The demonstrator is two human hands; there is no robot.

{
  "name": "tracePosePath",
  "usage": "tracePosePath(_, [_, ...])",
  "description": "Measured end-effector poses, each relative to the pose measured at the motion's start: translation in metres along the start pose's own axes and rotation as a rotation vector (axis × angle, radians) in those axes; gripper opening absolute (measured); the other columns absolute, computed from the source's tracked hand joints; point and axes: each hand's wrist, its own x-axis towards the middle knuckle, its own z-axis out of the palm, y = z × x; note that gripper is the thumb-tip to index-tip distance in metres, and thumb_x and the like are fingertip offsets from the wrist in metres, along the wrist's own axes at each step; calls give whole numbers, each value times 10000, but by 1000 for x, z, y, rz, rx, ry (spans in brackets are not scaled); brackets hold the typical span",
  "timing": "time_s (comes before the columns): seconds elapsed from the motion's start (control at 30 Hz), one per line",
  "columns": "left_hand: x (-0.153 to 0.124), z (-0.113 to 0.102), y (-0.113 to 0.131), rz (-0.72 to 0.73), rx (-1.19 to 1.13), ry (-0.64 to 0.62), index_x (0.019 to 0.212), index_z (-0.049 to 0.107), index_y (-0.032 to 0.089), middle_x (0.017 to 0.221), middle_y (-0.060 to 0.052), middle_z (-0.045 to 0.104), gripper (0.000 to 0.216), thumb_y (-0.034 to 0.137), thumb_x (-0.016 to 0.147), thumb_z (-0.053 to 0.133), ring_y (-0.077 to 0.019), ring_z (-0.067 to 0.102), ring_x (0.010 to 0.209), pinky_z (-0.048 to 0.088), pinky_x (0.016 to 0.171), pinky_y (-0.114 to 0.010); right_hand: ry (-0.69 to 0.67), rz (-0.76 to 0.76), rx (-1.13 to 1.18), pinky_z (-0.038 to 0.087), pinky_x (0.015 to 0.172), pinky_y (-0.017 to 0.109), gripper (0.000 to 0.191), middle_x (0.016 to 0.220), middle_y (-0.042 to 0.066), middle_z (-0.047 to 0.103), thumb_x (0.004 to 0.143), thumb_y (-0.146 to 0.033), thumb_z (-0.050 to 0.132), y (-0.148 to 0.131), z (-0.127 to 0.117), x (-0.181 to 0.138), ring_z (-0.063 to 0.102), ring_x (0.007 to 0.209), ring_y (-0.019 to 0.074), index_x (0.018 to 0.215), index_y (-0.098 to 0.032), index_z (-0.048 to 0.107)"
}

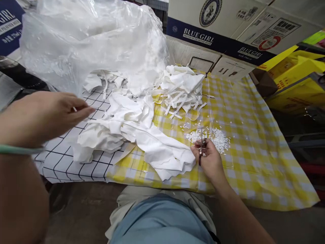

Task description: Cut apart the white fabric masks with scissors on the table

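My right hand [208, 156] grips a small pair of scissors [202, 145], their blades pointing away from me. Against its thumb side lies one end of a white fabric piece [162, 149], stretched over the table's front part. My left hand [48, 117] hovers above the black-and-white grid cloth, left of a crumpled bunch of white fabric [101, 137]. Its thumb and forefinger come together, and nothing shows between them. Just beyond the scissors is a scatter of tiny white clippings [220, 139]. Behind it sits a heap of white pieces with straps [182, 88].
A large clear plastic bag [88, 40] with white material fills the back left. Printed cartons [215, 30] stand at the back, with yellow bags [297, 74] to the right. A yellow checked cover [264, 152] lies beside the grid cloth [73, 166].
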Motion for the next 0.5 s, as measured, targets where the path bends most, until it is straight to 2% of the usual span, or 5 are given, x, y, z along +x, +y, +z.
tracePosePath(0.03, [-5, 19, 8, 109, 197, 26, 792, 673, 218, 886, -9, 668, 146, 335, 856, 616, -255, 576, 1167, 418, 1021, -436, 35, -43, -72, 440, 773, 345, 376, 928, 34, 617, 709, -459, 771, -2, 4, 0, 536, 796, 185, 922, -227, 567])
tracePosePath(0.1, [-9, 64, 24, 301, 341, -91, 903, 712, 223, 1035, -56, 667, 145, 304, 803, 644, -283, 566, 1080, 409, 998, -480, 44, -116, -179, 432, 829, 368, 359, 970, 49, 625, 740, -468, 750, -11, 13, -1, 539, 854, 204, 945, -229, 579])
tracePosePath(0.23, [2, 133, 36, 390, 356, -308, 622, 650, 198, 820, -95, 662, 70, 141, 657, 670, -286, 598, 880, 455, 874, -452, -89, -239, -182, 429, 896, 366, 437, 1037, 59, 622, 690, -442, 802, -28, 49, 5, 560, 964, 224, 990, -221, 572])
tracePosePath(0.37, [5, 128, 41, 422, 291, -293, 732, 687, 187, 864, -106, 676, 179, 184, 806, 524, -239, 616, 818, 478, 762, -357, -208, -276, -35, 424, 908, 342, 279, 982, 44, 625, 684, -259, 730, -34, 89, 19, 566, 976, 216, 914, -207, 582])
tracePosePath(0.5, [-6, 92, 59, 302, 126, -356, 846, 724, 189, 778, -52, 673, 230, 313, 864, 532, -166, 578, 649, 432, 588, -265, -386, -148, 174, 423, 640, 271, 172, 728, -9, 596, 714, -339, 675, -50, 91, 41, 538, 668, 146, 762, -198, 590])
